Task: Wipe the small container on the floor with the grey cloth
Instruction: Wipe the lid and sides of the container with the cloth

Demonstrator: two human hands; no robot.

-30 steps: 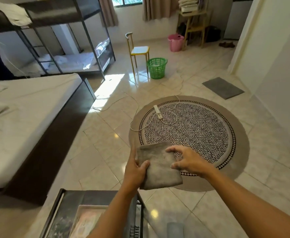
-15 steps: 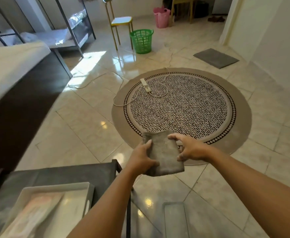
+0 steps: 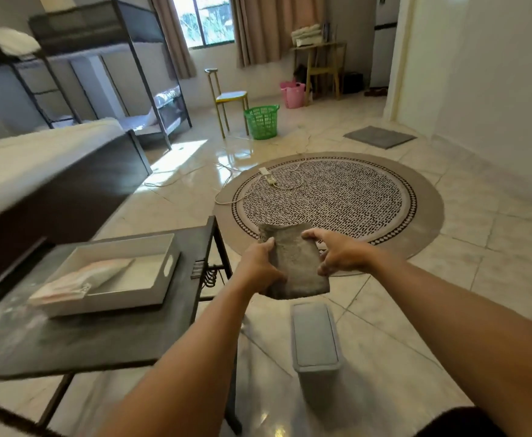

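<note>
Evidently the readying step — both hands, left (image 3: 260, 263) and right (image 3: 337, 252), grip the folded cloth (image 3: 293, 263) by its sides, above the container (image 3: 316, 337) standing untouched on the floor. Next — lower the cloth onto its lid.

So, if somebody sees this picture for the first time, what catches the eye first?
Probably the two hands, left hand and right hand, holding the grey cloth at the centre. Just below it stands the small container on the tiled floor, and behind lies a large round patterned rug.
</note>
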